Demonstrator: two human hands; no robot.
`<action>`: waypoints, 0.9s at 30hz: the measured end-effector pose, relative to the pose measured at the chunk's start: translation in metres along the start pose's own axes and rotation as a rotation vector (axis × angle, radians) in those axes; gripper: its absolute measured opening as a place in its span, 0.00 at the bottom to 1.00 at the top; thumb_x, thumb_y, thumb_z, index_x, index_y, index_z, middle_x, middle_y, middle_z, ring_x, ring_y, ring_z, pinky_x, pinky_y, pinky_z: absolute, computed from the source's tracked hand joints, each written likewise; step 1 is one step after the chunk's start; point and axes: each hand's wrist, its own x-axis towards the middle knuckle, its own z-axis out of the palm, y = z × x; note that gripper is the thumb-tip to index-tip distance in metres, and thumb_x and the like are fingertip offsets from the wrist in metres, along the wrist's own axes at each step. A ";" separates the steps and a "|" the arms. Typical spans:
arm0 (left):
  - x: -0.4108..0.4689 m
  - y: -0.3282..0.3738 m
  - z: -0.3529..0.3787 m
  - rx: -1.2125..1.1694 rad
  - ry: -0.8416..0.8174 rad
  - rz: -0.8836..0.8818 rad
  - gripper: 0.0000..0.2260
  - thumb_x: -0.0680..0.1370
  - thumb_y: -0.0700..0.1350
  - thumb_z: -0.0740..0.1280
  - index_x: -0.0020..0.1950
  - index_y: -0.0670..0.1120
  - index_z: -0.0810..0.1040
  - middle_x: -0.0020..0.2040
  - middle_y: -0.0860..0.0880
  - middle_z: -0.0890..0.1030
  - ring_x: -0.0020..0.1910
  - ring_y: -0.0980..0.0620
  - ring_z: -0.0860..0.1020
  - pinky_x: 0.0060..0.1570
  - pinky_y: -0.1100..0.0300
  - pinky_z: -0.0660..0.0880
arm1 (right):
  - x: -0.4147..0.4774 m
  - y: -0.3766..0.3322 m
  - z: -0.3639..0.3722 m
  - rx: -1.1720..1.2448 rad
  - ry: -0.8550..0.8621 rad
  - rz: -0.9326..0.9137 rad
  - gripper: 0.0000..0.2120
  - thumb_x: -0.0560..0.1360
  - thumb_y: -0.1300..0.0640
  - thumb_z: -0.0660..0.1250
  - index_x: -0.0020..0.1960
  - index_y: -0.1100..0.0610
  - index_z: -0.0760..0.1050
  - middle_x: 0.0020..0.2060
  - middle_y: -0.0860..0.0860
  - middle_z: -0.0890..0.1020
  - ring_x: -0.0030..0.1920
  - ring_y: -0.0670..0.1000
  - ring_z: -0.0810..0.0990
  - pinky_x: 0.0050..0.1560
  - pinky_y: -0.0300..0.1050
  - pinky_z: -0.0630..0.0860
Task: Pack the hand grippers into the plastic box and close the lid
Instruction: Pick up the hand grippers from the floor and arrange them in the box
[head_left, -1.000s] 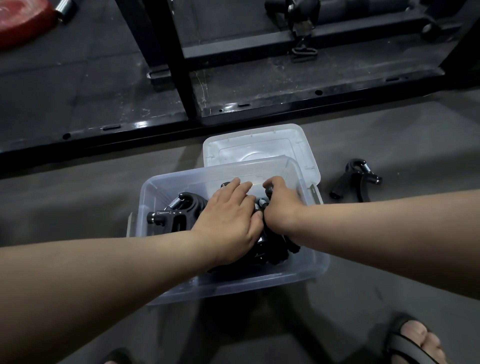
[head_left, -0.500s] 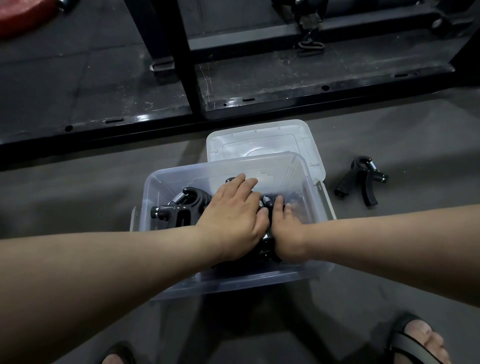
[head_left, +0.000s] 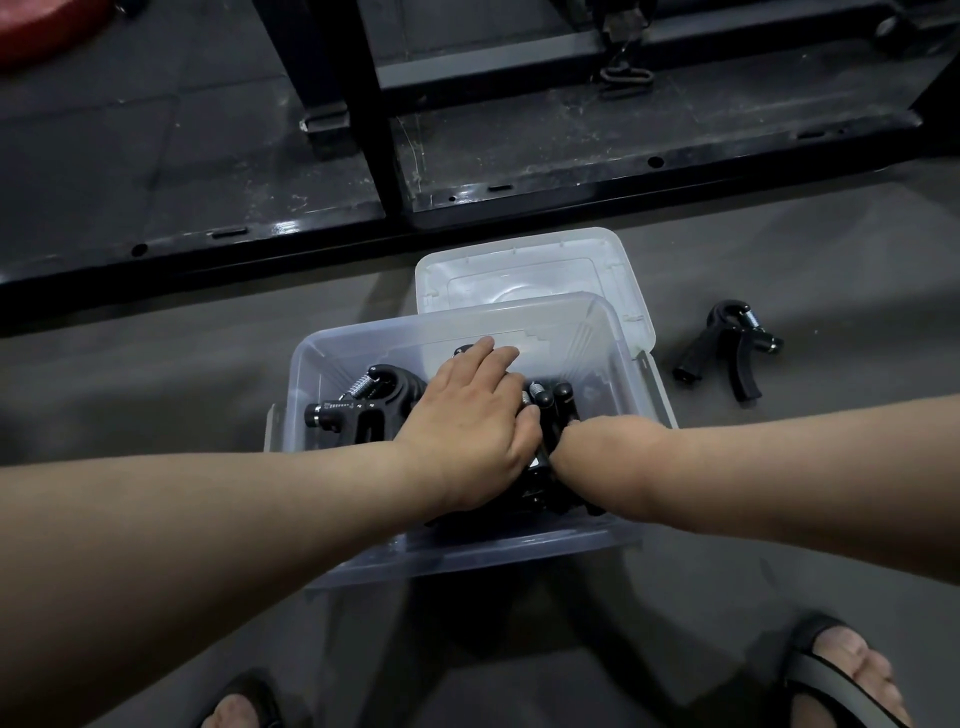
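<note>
Several black spring-loaded hand grippers (head_left: 363, 410) lie piled in the clear rectangular plastic box (head_left: 358, 340) on the grey floor (head_left: 156, 374). I see the left hand (head_left: 470, 421) lying flat on the pile, its grip spread and fingers straight. The right hand (head_left: 574, 441) dips among them beside it, fingers hidden, so I cannot tell its grip. One stray black gripper (head_left: 727, 348) lies on the floor right of the box, and the translucent lid (head_left: 530, 265) lies just behind the box.
</note>
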 end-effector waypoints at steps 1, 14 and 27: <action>0.000 0.000 0.000 -0.001 0.003 0.000 0.30 0.77 0.58 0.41 0.67 0.46 0.71 0.77 0.48 0.61 0.78 0.47 0.50 0.76 0.50 0.50 | -0.001 0.000 0.002 -0.029 -0.002 -0.002 0.16 0.80 0.65 0.60 0.67 0.63 0.72 0.59 0.57 0.78 0.58 0.59 0.79 0.45 0.49 0.72; 0.000 0.000 0.000 0.010 0.007 0.008 0.27 0.78 0.57 0.44 0.67 0.47 0.71 0.76 0.47 0.63 0.78 0.46 0.52 0.75 0.52 0.50 | 0.036 0.049 -0.015 -0.171 0.230 -0.071 0.15 0.81 0.49 0.57 0.65 0.52 0.68 0.59 0.51 0.76 0.60 0.56 0.76 0.60 0.51 0.67; 0.001 0.000 0.001 0.013 -0.004 -0.002 0.29 0.77 0.58 0.43 0.69 0.47 0.69 0.77 0.48 0.62 0.78 0.47 0.50 0.76 0.51 0.49 | 0.048 0.055 -0.024 -0.191 0.153 -0.039 0.13 0.81 0.53 0.58 0.64 0.56 0.68 0.58 0.51 0.77 0.57 0.55 0.78 0.57 0.49 0.67</action>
